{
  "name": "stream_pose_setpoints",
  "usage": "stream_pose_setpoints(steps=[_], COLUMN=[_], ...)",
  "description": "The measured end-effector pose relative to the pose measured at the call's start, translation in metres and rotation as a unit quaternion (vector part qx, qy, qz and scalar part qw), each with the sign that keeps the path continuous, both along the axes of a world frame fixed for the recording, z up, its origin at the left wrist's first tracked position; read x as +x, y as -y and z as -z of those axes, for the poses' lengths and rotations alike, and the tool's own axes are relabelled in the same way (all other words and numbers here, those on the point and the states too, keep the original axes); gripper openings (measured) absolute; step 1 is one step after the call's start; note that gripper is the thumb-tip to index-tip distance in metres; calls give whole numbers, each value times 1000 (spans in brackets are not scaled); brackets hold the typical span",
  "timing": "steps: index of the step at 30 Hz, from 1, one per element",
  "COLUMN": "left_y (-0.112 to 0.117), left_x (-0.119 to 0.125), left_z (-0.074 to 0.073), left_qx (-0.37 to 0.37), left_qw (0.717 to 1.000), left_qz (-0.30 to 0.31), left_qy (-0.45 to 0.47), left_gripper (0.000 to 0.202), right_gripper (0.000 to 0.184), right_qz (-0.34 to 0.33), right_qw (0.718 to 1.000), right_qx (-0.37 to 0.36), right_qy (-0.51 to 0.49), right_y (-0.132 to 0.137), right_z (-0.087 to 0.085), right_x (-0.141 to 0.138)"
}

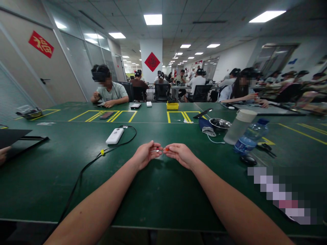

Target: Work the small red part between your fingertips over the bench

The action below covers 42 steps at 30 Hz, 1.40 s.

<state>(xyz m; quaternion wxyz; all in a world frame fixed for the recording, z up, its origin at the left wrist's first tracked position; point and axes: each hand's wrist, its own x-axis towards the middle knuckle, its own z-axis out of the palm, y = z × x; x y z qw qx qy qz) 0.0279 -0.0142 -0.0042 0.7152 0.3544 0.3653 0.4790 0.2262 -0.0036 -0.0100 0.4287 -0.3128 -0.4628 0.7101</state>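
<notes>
Over the green table (158, 200), my two hands meet fingertip to fingertip in front of me. My left hand (146, 156) is closed on a small whitish, shiny piece (156, 150), thumb above and fingers below. Between the thumb and fingers of my right hand (181, 154) sits a small orange-red piece (167, 148). Both pieces are too small to name, and whether they touch each other I cannot tell. Left of my hands lies a white power bank (114, 136) with a black cable (88, 166) running past it.
To the right stand a metal bowl (220, 124), a frosted bottle (240, 126) and a plastic water bottle (251, 136), with a black mouse (248, 160) nearby. A yellow bin (172, 105) sits at the far edge. Co-workers (109, 90) sit across the table and on both sides.
</notes>
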Motion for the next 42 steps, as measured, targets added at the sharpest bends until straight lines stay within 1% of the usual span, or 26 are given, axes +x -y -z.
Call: stream_pose_setpoints(steps=[3,4,9,12,16,19,23,26,29,34,42], left_y=[2,3,5,5,8,9,10,12,12,10,10], left_x=[2,2,4,5,8,10,14,19,22,20,16], left_z=[-2,-3,-3,-1,-3,-3,2,5,5,4,4], left_qx=[16,20,25,16,8,27,53,43,22,10,42], left_qw=[1000,1000,999,999,999,999,998,998,999,1000,997], left_qz=[0,0,-3,2,11,19,36,42,29,21,34], left_qy=[-14,-20,-38,-48,-45,-28,-21,-17,-16,-21,-57], left_gripper=[19,18,23,25,25,24,22,21,23,27,28], right_gripper=[14,15,16,16,17,18,16,13,10,9,9], right_qz=[14,15,14,4,4,16,33,25,12,7,22], right_qw=[1000,999,999,1000,1000,1000,999,999,999,999,999], right_qx=[19,24,33,27,19,21,20,8,-9,-12,-13], right_qy=[14,16,20,16,16,16,27,47,51,30,27], right_y=[-1,-1,0,1,0,-2,-6,-9,-11,-13,-12], right_z=[3,4,3,2,3,3,1,3,7,6,2], right_x=[1,1,1,1,1,4,9,12,14,14,15])
